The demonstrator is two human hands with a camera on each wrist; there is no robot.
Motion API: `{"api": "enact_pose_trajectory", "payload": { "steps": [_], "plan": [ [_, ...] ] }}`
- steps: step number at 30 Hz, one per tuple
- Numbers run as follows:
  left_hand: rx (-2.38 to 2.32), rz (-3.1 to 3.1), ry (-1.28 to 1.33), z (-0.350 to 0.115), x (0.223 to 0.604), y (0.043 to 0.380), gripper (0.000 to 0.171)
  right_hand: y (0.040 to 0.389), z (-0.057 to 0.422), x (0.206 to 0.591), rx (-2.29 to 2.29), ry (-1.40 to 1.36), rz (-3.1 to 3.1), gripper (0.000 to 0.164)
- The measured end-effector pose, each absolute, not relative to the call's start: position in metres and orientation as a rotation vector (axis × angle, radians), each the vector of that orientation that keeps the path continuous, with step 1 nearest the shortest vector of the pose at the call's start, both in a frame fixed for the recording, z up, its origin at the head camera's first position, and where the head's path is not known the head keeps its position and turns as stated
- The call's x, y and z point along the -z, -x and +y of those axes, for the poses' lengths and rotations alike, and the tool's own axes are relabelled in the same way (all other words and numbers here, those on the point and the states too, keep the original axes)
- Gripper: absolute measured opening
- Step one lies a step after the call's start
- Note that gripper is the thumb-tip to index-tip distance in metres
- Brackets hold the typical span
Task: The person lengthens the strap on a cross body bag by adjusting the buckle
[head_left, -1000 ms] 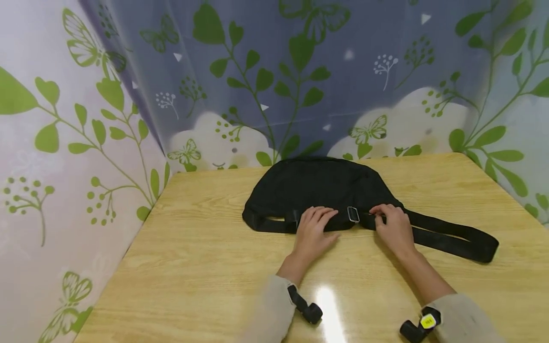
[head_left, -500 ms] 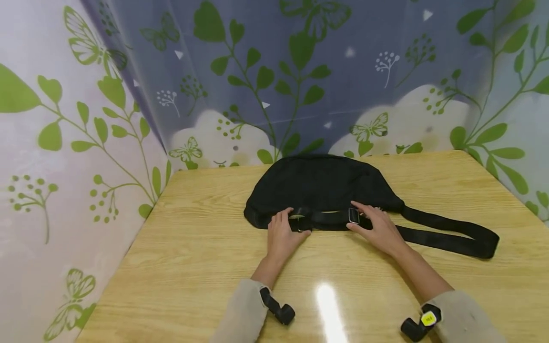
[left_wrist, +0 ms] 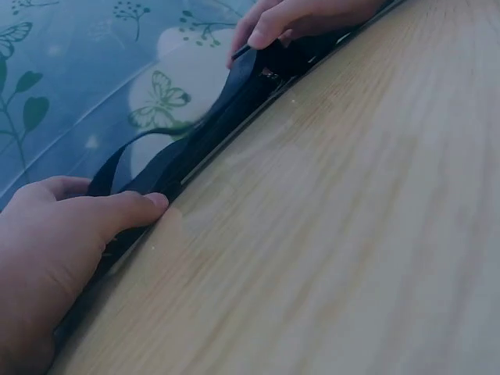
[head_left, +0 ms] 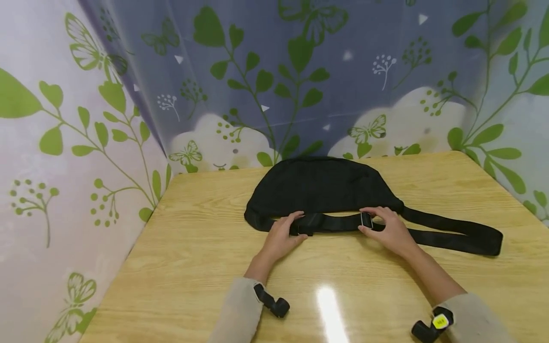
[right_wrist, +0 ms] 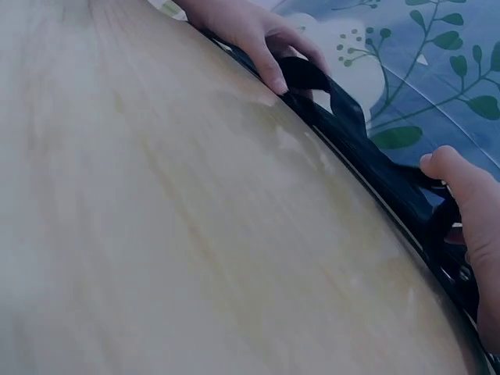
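A black waist bag (head_left: 321, 183) lies flat on the wooden table with its black strap (head_left: 339, 223) stretched along the near side. My left hand (head_left: 280, 238) pinches the strap at its left part, beside a dark buckle that the fingers partly cover. At the other end of this stretch, my right hand (head_left: 391, 234) holds a silver-edged slide buckle (head_left: 366, 220) between thumb and fingers. The left wrist view shows the strap bowed up in a loop (left_wrist: 148, 137) close to my left thumb. In the right wrist view my right thumb presses on top of the strap.
The rest of the strap makes a long loop (head_left: 484, 243) to the right on the wooden table (head_left: 193, 267). Behind the bag hangs a blue and white cloth (head_left: 240, 95) with green leaves and butterflies. A camera (head_left: 274, 305) is strapped to each wrist.
My left hand has moved left along the strap to the left buckle. My right hand has taken hold of the slide buckle and shifted it slightly right, drawing the strap straighter.
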State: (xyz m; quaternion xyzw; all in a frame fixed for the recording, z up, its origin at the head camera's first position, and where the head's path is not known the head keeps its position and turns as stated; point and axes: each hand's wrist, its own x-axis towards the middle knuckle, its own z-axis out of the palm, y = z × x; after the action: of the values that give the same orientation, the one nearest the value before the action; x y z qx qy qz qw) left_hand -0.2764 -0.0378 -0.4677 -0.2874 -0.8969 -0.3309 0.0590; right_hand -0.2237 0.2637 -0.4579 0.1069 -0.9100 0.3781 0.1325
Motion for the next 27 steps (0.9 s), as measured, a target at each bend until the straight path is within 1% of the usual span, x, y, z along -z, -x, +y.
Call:
{"api": "enact_pose_trajectory", "payload": {
  "steps": [5, 9, 13, 19, 24, 27],
  "plan": [
    [1.016, -2.754, 0.86, -0.033, 0.464, 0.276, 0.069, 0.214, 0.281, 0.459, -1.128, -0.281, -2.607, 0.046],
    [0.998, -2.79, 0.892, -0.036, 0.46, 0.275, 0.069, 0.208, 0.287, 0.458, -1.13, -0.273, -2.615, 0.046],
    [0.943, -2.777, 0.967, -0.047, 0.46, 0.273, 0.065, 0.204, 0.288, 0.458, -1.115, -0.289, -2.649, 0.049],
    [0.874, -2.614, 1.074, -0.07, 0.463, 0.266, 0.052, 0.207, 0.287, 0.462, -1.039, -0.415, -2.635, 0.045],
    [0.917, -2.573, 1.092, -0.09, 0.466, 0.26, 0.044, 0.209, 0.283, 0.463, -0.961, -0.531, -2.668, 0.044],
    [0.954, -2.603, 1.081, -0.1, 0.466, 0.257, 0.044, 0.207, 0.279, 0.463, -0.895, -0.59, -2.7, 0.046]
  ]
}}
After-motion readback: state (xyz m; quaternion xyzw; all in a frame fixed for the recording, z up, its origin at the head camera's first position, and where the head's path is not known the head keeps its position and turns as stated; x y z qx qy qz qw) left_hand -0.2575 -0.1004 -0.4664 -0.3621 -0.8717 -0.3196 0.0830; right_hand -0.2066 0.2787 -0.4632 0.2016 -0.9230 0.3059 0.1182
